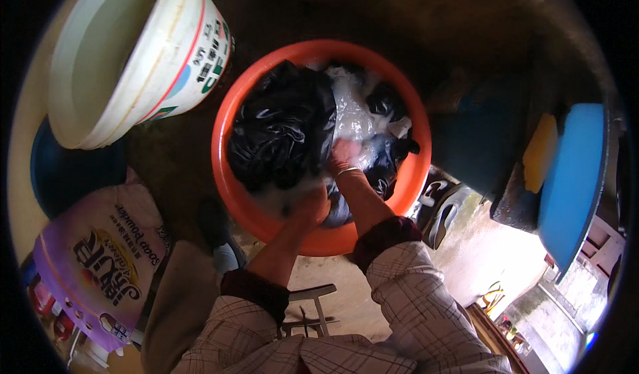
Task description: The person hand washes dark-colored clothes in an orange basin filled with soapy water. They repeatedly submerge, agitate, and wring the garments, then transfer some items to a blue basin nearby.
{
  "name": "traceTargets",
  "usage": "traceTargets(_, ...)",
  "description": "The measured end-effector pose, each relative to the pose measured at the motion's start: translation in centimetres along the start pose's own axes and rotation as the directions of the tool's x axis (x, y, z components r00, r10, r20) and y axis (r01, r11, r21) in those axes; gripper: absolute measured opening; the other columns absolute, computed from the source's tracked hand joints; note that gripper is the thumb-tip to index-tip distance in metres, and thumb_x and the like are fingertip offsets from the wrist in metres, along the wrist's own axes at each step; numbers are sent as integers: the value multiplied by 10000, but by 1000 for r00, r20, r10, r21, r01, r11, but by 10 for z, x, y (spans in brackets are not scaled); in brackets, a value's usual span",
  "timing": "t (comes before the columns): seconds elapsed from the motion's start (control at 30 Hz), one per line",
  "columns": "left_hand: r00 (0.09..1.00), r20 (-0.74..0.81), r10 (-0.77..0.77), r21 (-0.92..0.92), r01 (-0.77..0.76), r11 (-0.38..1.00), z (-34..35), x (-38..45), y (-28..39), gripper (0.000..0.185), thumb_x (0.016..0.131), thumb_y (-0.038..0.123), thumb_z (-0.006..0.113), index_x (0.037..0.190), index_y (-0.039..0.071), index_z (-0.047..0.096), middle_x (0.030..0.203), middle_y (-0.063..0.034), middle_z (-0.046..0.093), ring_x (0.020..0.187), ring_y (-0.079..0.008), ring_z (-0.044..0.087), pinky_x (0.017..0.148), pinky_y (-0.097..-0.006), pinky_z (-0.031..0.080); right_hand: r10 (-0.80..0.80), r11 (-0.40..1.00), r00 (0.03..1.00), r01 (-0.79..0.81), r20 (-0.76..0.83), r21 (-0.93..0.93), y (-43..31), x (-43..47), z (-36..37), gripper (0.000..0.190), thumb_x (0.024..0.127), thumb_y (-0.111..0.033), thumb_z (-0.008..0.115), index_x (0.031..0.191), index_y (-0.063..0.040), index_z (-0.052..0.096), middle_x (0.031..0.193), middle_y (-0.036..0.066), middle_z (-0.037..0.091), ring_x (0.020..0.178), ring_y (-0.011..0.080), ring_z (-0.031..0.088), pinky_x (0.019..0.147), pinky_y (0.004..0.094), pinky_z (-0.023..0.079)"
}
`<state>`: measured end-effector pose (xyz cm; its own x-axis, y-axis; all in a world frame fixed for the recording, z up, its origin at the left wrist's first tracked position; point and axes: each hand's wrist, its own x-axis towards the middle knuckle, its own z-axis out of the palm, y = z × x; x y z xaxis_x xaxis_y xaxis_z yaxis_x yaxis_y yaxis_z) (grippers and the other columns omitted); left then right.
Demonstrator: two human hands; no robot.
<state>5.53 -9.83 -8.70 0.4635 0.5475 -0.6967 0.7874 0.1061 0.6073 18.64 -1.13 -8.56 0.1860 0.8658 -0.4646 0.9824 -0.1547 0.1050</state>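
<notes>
An orange-red plastic basin [221,144] stands before me with dark wet garments [279,124] and cloudy, sudsy water [352,109] in it. My right hand [346,150] is partly in the suds near the basin's middle, beside the dark cloth; its fingers are blurred and partly under water. My left hand [317,202] is low in the basin at the near side, by a dark blue cloth [338,209]. The wrist and the side of that hand show, while the fingers are hidden. Whether either hand grips cloth is not visible.
A large white plastic tub [184,49] stands at upper left, above a dark blue basin [75,169]. A purple soap powder bag [110,254] lies at lower left. At right are a blue basin [574,174], a yellow object [540,152] and shoes [444,214]. A small stool [314,294] is below.
</notes>
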Motion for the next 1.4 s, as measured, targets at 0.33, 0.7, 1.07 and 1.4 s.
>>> traceTargets(0.33, 963, -155, 221, -360, -263, 895, 40, 12, -112, 462, 1019, 288, 459, 1433, 82, 469, 1425, -151, 522, 1343, -283, 465, 1134, -412, 367, 31, 901, 932, 131, -362, 414, -51, -108, -37, 244, 767, -343, 741, 890, -134, 712, 956, 178, 672, 887, 382, 668, 715, 521, 561)
traceTargets(0.7, 967, -254, 36, -58, -52, 997, 18, 9, -74, 657, 907, 253, 663, 1467, 37, 395, 1360, -285, 537, 1215, -422, 562, 1044, -494, 451, -25, 959, 920, -88, 391, 268, -40, 8, -39, 309, 908, -230, 598, 1124, -44, 718, 1225, 227, 676, 1174, 376, 647, 1008, 469, 507)
traceTargets(1.07, 647, -701, -301, -311, 103, 945, -17, -84, 57, 645, 902, 317, 647, 1447, 45, 434, 1364, -246, 549, 1190, -447, 549, 990, -528, 465, -26, 69, 958, -285, 287, 956, 38, -60, -139, 276, 864, -246, 750, 1054, -49, 714, 933, 45, 710, 811, 172, 631, 742, 322, 524)
traceTargets(1.4, 858, 43, 511, -24, 512, -858, -140, -165, 156, 699, 993, 646, 375, 1347, 65, 535, 1357, -150, 574, 1253, -319, 561, 1054, -466, 465, -203, 160, 960, 228, -195, 960, 15, -236, -327, 185, 841, -169, 776, 914, -3, 738, 817, 62, 706, 728, 117, 646, 661, 280, 520)
